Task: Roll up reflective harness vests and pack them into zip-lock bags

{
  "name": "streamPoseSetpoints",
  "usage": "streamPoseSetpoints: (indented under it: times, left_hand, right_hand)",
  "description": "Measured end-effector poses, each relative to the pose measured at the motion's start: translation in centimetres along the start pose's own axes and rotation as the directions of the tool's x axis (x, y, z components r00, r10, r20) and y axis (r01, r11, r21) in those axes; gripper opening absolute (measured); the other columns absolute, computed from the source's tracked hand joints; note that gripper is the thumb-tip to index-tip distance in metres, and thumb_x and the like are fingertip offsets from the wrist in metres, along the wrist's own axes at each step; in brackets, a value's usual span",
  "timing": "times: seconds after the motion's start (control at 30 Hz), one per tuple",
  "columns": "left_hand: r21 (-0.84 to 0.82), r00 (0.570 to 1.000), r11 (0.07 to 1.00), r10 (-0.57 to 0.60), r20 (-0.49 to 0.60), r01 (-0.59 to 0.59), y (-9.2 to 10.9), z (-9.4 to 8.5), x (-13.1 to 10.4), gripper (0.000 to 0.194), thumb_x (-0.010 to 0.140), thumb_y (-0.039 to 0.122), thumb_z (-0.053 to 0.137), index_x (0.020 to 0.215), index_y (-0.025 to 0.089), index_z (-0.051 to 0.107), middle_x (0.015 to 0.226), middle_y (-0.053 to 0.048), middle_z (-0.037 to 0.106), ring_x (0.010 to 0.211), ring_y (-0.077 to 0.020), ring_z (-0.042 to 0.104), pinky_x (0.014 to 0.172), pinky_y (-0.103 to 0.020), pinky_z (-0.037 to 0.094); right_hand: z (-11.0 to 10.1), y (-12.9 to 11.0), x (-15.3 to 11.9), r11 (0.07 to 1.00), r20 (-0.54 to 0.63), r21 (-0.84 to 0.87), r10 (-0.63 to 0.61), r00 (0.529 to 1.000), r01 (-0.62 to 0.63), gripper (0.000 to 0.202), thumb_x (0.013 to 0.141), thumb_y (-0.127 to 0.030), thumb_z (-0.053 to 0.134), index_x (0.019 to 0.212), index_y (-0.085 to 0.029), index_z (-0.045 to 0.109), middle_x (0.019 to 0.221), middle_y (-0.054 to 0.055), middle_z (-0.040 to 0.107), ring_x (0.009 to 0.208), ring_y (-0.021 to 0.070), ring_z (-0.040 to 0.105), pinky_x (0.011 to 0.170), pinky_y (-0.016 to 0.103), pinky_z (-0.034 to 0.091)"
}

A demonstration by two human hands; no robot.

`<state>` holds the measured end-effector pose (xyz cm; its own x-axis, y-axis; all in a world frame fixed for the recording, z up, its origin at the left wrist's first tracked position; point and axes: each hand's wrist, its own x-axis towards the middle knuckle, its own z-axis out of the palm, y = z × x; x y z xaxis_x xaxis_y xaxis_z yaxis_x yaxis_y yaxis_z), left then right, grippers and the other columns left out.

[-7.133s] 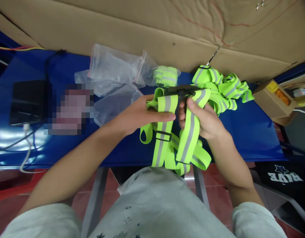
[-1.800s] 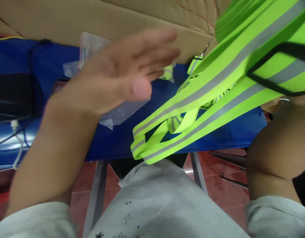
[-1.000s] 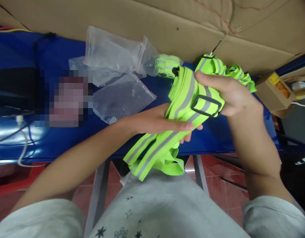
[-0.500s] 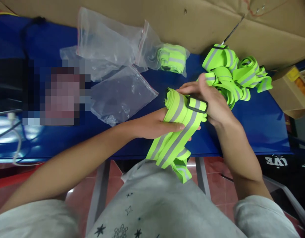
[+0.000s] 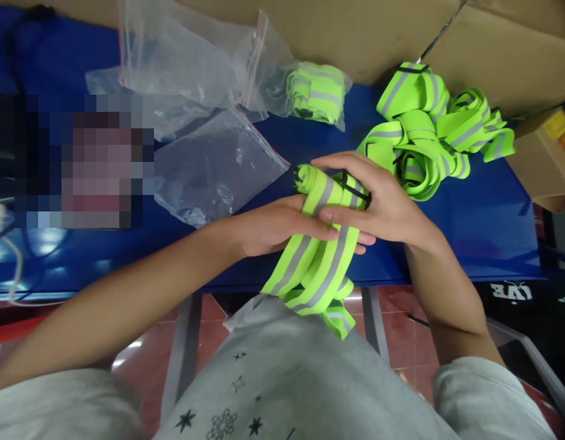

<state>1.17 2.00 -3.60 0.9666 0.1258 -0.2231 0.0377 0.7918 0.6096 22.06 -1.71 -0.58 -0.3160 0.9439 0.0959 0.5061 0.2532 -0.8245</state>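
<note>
A neon yellow-green reflective strap point(image 5: 324, 263) with a grey stripe is partly rolled up between my hands, its loose lengths hanging down over my lap. My left hand point(image 5: 294, 226) is closed on the strap from the left, thumb across the front and fingertips showing behind it. From the right, my right hand point(image 5: 372, 192) grips the roll at its upper end, thumb in front and fingers over the top. Beside that hand's palm sits the strap's black buckle point(image 5: 356, 187), partly covered.
More reflective straps point(image 5: 420, 140) lie in a heap on the blue table point(image 5: 488, 214) at the right. One rolled strap point(image 5: 321, 91) is inside a clear bag. Several clear zip bags point(image 5: 218, 165) lie to the left. A cardboard box point(image 5: 546, 159) stands at far right.
My right hand has closed round the top of the roll, its thumb now across the front. The roll and buckle have turned. The camera view has shifted slightly.
</note>
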Motion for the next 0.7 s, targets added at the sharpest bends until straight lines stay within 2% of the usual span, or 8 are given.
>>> streamPoseSetpoints:
  times: [0.13, 0.23, 0.3, 0.37, 0.47, 0.57, 0.63, 0.7]
  left_hand:
    - [0.004, 0.999, 0.999, -0.041, -0.014, 0.041, 0.0, 0.3, -0.1, 0.033, 0.085, 0.015, 0.080, 0.118, 0.014, 0.077, 0.128, -0.015, 0.078, 0.119, -0.0306, 0.077, 0.107, -0.045, 0.061]
    - [-0.022, 0.991, 0.998, -0.056, -0.118, 0.054, 0.3, 0.2, 0.1, 0.030, 0.083, 0.017, 0.081, 0.112, 0.013, 0.079, 0.119, -0.015, 0.081, 0.114, -0.0297, 0.078, 0.100, -0.042, 0.064]
    - [0.030, 0.985, 0.998, -0.057, -0.163, 0.063, 0.5, 0.1, 0.3, 0.027, 0.082, 0.023, 0.084, 0.106, 0.011, 0.080, 0.114, -0.016, 0.082, 0.109, -0.0295, 0.079, 0.097, -0.040, 0.065]
    - [0.079, 0.982, 0.995, -0.040, -0.185, 0.056, 0.4, 0.1, 0.4, 0.031, 0.080, 0.027, 0.089, 0.104, 0.010, 0.080, 0.112, -0.017, 0.082, 0.106, -0.0295, 0.080, 0.095, -0.039, 0.065]
    - [0.063, 0.982, 0.996, -0.044, -0.181, 0.057, 0.2, 0.3, 0.4, 0.040, 0.079, 0.026, 0.091, 0.114, 0.012, 0.077, 0.112, -0.016, 0.082, 0.103, -0.0272, 0.080, 0.088, -0.037, 0.066]
    - [0.071, 0.995, 0.996, -0.051, -0.088, 0.057, 0.3, 0.6, 0.1, 0.045, 0.086, 0.031, 0.087, 0.127, 0.016, 0.074, 0.110, -0.013, 0.083, 0.097, -0.0234, 0.081, 0.079, -0.031, 0.066]
    - [0.086, 0.998, 0.994, -0.063, -0.012, 0.064, 0.6, 0.8, -0.2, 0.047, 0.088, 0.037, 0.086, 0.130, 0.019, 0.073, 0.102, -0.010, 0.084, 0.093, -0.0233, 0.081, 0.077, -0.030, 0.066]
    - [0.097, 0.996, 0.992, -0.088, 0.016, 0.086, 0.9, 0.9, -0.5, 0.048, 0.088, 0.043, 0.086, 0.129, 0.021, 0.074, 0.091, -0.008, 0.083, 0.087, -0.0241, 0.082, 0.076, -0.032, 0.066]
  right_hand:
    - [0.1, 0.3, 0.2, 0.999, 0.112, 0.026, -0.030, 0.993, 0.028, 0.055, 0.085, -0.051, 0.083, 0.132, -0.026, 0.071, 0.134, 0.004, 0.074, 0.123, 0.0277, 0.070, 0.111, 0.044, 0.056]
    - [0.9, 0.3, 0.2, 1.000, 0.002, -0.008, -0.011, 1.000, 0.011, 0.046, 0.090, -0.049, 0.079, 0.130, -0.028, 0.073, 0.131, 0.004, 0.075, 0.124, 0.0280, 0.070, 0.114, 0.046, 0.054]
    - [1.3, 0.4, 0.1, 0.999, -0.087, -0.040, -0.024, 0.996, 0.020, 0.044, 0.089, -0.048, 0.081, 0.128, -0.029, 0.074, 0.129, 0.004, 0.076, 0.125, 0.0289, 0.069, 0.115, 0.046, 0.053]
    - [1.3, 0.3, 0.1, 0.999, -0.143, -0.051, -0.005, 0.990, -0.002, 0.045, 0.086, -0.048, 0.084, 0.126, -0.029, 0.075, 0.128, 0.003, 0.076, 0.125, 0.0295, 0.069, 0.115, 0.046, 0.053]
    - [0.7, 0.1, -0.1, 0.997, -0.262, -0.015, 0.065, 0.963, -0.072, 0.042, 0.086, -0.047, 0.085, 0.122, -0.030, 0.076, 0.124, 0.001, 0.076, 0.120, 0.0261, 0.070, 0.111, 0.041, 0.055]
    - [-0.2, -0.3, 0.0, 0.983, -0.357, 0.141, 0.157, 0.921, -0.113, 0.027, 0.089, -0.045, 0.083, 0.109, -0.027, 0.078, 0.105, -0.001, 0.078, 0.099, 0.0192, 0.071, 0.097, 0.034, 0.059]
    - [-0.7, -0.4, 0.1, 0.930, -0.343, 0.335, 0.269, 0.900, -0.151, 0.025, 0.088, -0.045, 0.084, 0.100, -0.024, 0.078, 0.095, 0.000, 0.078, 0.085, 0.0180, 0.072, 0.086, 0.034, 0.062]
    - [-1.2, -0.3, 0.2, 0.839, -0.279, 0.510, 0.372, 0.885, -0.192, 0.029, 0.087, -0.049, 0.084, 0.095, -0.022, 0.077, 0.092, 0.004, 0.079, 0.084, 0.0219, 0.076, 0.080, 0.038, 0.065]
